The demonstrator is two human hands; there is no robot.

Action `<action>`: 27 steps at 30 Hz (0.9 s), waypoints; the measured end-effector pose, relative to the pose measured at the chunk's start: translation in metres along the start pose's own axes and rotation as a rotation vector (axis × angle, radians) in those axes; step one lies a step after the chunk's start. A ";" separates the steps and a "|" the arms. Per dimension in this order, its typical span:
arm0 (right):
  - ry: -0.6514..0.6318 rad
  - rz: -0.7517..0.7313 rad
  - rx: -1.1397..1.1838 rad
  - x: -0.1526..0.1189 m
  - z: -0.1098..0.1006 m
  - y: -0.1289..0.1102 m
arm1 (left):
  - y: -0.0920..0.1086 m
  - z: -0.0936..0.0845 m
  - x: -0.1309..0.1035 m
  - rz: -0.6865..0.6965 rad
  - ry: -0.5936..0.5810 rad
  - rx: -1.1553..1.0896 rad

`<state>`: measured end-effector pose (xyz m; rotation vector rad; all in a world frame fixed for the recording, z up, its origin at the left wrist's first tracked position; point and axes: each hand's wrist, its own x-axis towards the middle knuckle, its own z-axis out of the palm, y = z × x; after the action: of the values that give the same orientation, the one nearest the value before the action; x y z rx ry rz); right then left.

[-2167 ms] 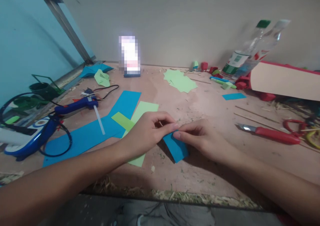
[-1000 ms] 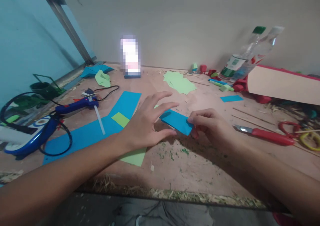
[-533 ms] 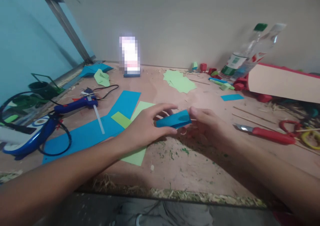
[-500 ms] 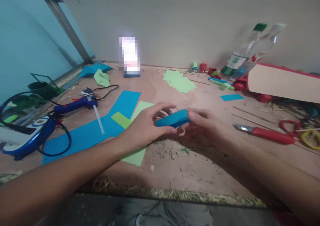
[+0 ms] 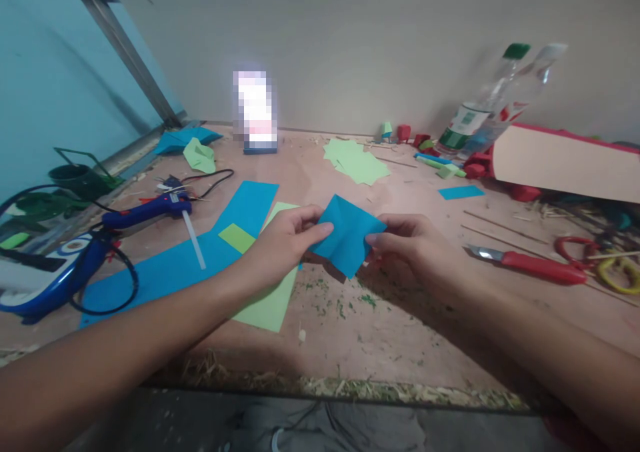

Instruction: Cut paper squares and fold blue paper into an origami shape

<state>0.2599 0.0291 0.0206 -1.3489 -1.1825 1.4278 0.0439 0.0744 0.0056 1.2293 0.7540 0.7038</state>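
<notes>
On the green-capped bottle (image 5: 465,125), by the back edge of the tabletop (image 5: 345,365) and toward the right, a white and green label is seen, but its words are too small to be read. Red marks are seen on the clear bottle (image 5: 513,111) next to it, and these cannot be read either. The screen of the phone (image 5: 256,109) by the back edge is blurred into blocks.

Half a second ago, the blue paper square (image 5: 346,233) was folded into a narrow shape. Now it has been opened out flat, and soft fold lines are seen on it. It is held up over the tabletop, nearer the front edge than the back edge. It is pinched on one side by the fingers of the left hand (image 5: 297,234), and on the other by the fingers of the right hand (image 5: 413,240). The blue glue gun (image 5: 145,211) is seen near the left edge. The red-handled utility knife (image 5: 543,267) is laid toward the right.
</notes>
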 end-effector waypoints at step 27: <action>0.009 0.140 0.370 0.004 0.003 0.007 | 0.000 -0.004 0.003 -0.106 0.168 -0.092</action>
<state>0.2571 0.0311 0.0129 -1.1914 -0.7800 1.6433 0.0426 0.0794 0.0046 1.0477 0.9092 0.7524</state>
